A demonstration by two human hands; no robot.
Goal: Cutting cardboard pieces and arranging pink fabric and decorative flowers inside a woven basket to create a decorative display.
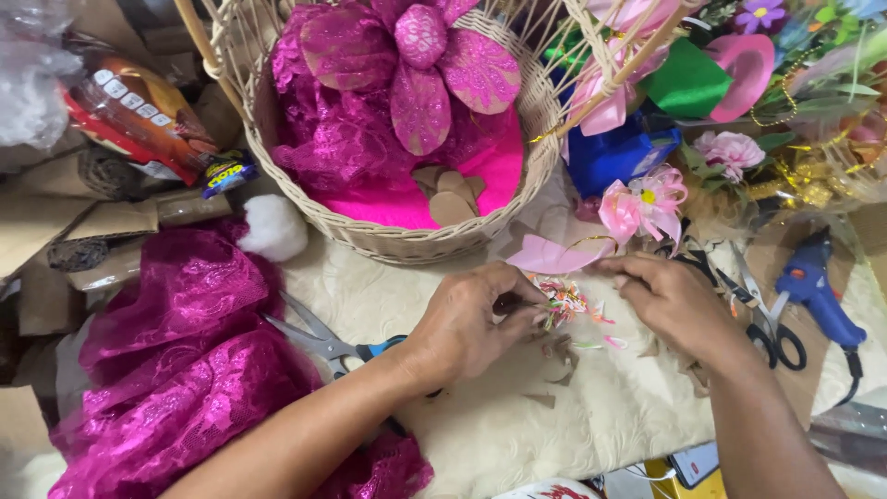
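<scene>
Spreading across the left foreground, magenta lace fabric (176, 370) lies bunched on a cream quilted cloth (517, 434); behind it a wicker basket (388, 236) holds a big glittery pink flower (416, 65). Left hand (467, 323) and right hand (674, 300) meet just in front of the basket, fingers narrowed, pinching a small multicoloured ribbon bundle (564, 300) between them. Blue-handled scissors (333, 344) lie beside the left wrist; blue glue gun (818, 291) lies at right
</scene>
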